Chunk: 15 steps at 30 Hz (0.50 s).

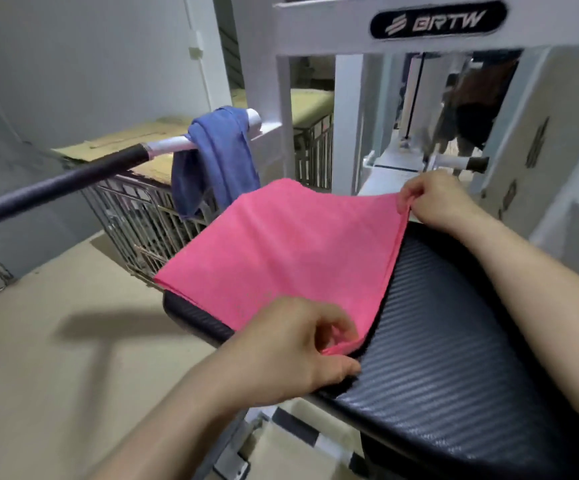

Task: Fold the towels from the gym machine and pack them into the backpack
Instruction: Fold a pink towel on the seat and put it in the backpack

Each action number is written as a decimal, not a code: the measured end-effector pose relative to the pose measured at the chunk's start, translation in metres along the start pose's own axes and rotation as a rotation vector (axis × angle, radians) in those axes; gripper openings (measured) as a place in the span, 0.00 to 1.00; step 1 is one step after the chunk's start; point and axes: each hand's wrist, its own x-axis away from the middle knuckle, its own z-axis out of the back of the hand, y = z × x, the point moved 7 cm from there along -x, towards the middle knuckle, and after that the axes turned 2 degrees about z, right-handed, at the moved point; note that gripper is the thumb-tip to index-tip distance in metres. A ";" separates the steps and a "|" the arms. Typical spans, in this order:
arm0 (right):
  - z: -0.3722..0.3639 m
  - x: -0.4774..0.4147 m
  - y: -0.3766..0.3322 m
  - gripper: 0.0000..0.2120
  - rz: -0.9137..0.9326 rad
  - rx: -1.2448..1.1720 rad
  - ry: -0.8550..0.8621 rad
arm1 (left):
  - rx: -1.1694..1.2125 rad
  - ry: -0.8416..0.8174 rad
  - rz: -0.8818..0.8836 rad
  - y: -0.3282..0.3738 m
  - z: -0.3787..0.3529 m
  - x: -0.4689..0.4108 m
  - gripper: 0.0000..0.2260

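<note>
1. The left hand (291, 344) has its thumb and curled fingers closed in a pinch on the near corner of the pink towel (281, 247), at the front edge of the black seat pad (454, 323).
2. The right hand (437, 199) pinches the towel's far right corner between its fingertips and holds it raised off the pad.
3. The pink towel is layered, with several edges showing along its right side. It covers the left part of the seat pad, and its right side is lifted clear of the ribbed surface.
4. Beyond the pad's left edge, a blue towel (215, 157) hangs bunched over the machine's handle bar (73, 181).
5. The bar joins the white frame (315, 29), which carries a BRTW badge (438, 19).
6. A wire cage (142, 220) topped with cardboard (135, 140) stands behind the bar.
</note>
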 end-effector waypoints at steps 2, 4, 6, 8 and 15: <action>0.008 0.007 0.006 0.18 -0.004 0.034 -0.009 | -0.018 -0.028 -0.026 0.015 -0.016 0.000 0.11; 0.010 0.017 0.013 0.19 -0.063 -0.033 -0.059 | -0.092 -0.046 -0.063 0.030 -0.032 0.003 0.13; 0.015 0.024 0.021 0.18 -0.154 -0.211 -0.054 | -0.154 -0.025 -0.109 0.048 -0.042 0.005 0.14; 0.019 0.025 0.030 0.11 -0.259 -0.441 -0.002 | -0.115 -0.050 -0.178 0.063 -0.051 0.009 0.17; 0.020 0.044 0.020 0.11 -0.009 -0.015 -0.030 | 0.059 0.182 -0.122 0.038 -0.019 0.009 0.08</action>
